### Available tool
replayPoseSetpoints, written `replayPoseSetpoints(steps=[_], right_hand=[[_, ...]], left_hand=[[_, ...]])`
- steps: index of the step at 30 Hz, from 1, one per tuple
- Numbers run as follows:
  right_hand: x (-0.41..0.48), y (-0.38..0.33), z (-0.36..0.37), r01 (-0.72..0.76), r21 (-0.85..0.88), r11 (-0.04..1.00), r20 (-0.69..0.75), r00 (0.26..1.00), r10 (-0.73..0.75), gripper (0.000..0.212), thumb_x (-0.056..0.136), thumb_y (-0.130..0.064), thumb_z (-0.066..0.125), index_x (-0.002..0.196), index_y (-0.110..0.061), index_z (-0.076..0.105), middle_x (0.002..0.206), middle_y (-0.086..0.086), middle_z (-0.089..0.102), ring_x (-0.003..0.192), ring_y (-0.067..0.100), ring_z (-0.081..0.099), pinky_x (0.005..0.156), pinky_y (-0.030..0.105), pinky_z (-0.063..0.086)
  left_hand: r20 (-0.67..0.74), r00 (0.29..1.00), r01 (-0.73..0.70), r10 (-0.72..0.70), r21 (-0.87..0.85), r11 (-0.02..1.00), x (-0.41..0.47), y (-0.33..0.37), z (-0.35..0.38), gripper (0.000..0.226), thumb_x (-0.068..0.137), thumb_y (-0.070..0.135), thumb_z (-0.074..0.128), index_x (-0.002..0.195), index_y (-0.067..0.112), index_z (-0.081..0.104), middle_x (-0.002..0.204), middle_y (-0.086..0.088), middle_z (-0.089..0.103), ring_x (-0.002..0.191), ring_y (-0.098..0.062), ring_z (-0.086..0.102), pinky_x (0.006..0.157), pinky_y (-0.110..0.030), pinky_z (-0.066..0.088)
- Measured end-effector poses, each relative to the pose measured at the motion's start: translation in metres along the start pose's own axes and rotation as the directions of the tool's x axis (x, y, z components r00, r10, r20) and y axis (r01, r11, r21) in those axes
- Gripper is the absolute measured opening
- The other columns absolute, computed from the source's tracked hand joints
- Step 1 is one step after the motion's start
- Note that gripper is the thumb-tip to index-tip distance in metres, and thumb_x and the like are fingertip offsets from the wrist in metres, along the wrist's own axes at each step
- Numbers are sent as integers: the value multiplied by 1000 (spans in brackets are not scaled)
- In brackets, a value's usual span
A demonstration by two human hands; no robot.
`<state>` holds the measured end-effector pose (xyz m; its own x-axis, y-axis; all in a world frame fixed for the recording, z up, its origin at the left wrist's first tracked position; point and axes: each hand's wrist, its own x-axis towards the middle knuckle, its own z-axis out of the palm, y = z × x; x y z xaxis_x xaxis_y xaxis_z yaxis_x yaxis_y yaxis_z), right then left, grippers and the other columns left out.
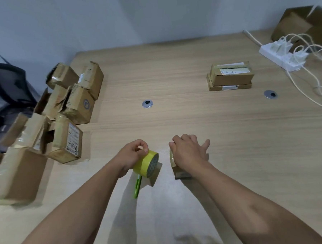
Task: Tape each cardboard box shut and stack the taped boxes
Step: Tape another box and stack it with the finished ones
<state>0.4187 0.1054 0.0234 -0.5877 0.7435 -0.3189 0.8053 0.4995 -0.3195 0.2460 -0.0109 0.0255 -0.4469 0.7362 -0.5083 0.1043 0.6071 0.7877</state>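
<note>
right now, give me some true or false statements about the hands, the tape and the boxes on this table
1. The left hand holds the yellow tape roll. True.
2. The right hand rests on a small cardboard box. True.
3. The far stack of boxes is three high. False: it is two boxes, one on the other.
4. The green tool lies on the power strip. False: it lies on the table just below the tape roll.
5. The pile of boxes sits at the table's left side. True.
</note>
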Motion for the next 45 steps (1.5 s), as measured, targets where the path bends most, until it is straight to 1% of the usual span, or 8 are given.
replayPoseSetpoints(steps=[8,11,13,19,28,36,40,45], right_hand=[[-12,0,2,94,-72,993,-61,993,-98,37,107,-41,28,138,-29,46,146,-1,43,146,25,23,113,67,10],[-15,-10,2,303,13,953,-107,948,-300,45,107,-42,38,148,-24,44,154,0,40,153,25,14,122,51,6],[-16,-24,4,446,198,873,-87,895,-437,45,104,-40,48,144,-19,52,146,3,50,146,25,29,119,37,22],[-18,-63,15,274,588,761,-57,953,-299,11,98,-24,61,100,-16,68,106,2,66,99,18,57,77,26,35],[-4,-109,37,260,588,766,-50,957,-286,15,100,-21,56,85,-20,60,87,-4,63,87,21,56,77,35,45],[17,-155,63,199,602,774,99,942,-319,17,98,-22,59,82,-25,63,82,-13,63,85,15,57,69,24,41],[36,-175,74,155,554,818,127,955,-267,17,97,-25,60,81,-28,63,87,-9,66,87,15,60,72,28,42],[62,-196,95,72,542,837,117,980,-160,20,96,-22,62,76,-27,62,83,-7,66,84,17,61,73,28,47]], left_hand=[[-43,999,-12,12,-1,1000,-23,8,3,9,98,16,60,90,14,63,88,-10,60,72,-22,46,56,-28,35],[-55,998,-8,5,-44,999,-30,12,3,8,96,14,62,89,11,66,84,-7,62,69,-21,49,55,-26,39],[-54,998,-20,14,-106,994,-36,13,0,10,96,12,62,87,14,66,80,-6,63,64,-18,53,53,-24,42],[-68,998,-18,2,-243,970,-51,4,-20,11,98,11,59,90,12,66,75,-2,65,64,-15,58,57,-28,49],[-154,984,36,-90,-325,945,-54,-56,-71,42,93,-4,52,121,22,69,105,-5,68,96,-23,63,90,-39,53],[-116,992,30,-44,-118,993,-43,-102,-101,26,95,2,59,109,23,67,103,-3,71,89,-20,65,72,-37,53],[-64,996,55,-61,-94,994,-38,-119,-117,23,76,30,70,97,35,77,98,1,77,95,-24,70,82,-45,56],[11,988,157,-157,-68,985,-28,-131,-129,28,73,15,54,56,31,69,57,9,59,57,-10,46,57,-26,38]])
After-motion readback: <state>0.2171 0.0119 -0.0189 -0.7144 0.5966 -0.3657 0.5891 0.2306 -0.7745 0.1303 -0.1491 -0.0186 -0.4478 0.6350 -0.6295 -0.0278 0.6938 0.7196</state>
